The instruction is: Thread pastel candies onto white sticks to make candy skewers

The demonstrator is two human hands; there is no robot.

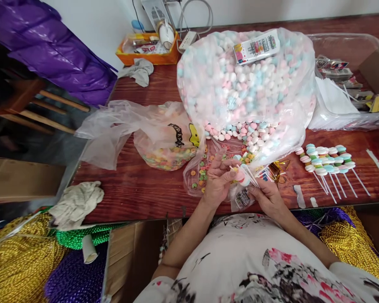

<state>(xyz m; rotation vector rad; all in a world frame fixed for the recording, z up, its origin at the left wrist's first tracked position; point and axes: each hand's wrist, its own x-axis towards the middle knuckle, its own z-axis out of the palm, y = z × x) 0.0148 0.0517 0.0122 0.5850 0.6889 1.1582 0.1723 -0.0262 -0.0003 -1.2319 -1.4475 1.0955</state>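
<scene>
My left hand (219,183) is closed around a few pastel candies (241,175), pink and pale blue, near the table's front edge. White sticks (252,174) run from my closed right hand (267,195) toward those candies; whether one stick pierces them I cannot tell. Just beyond my hands, a large clear bag (246,84) lies with its mouth toward me, spilling pink, white and blue candies (259,134). Small ring-shaped candies (203,173) in orange, green and red lie on plastic beside my left hand. Finished-looking candy skewers (326,160) rest in a row to the right.
A bag of ring candies (167,139) lies left of the big bag. At the back stand an orange box (148,57) and, right, a clear plastic bin (350,122) with sticks and packets. A crumpled cloth (78,202) lies at the left edge; bead strands (19,261) fill the floor.
</scene>
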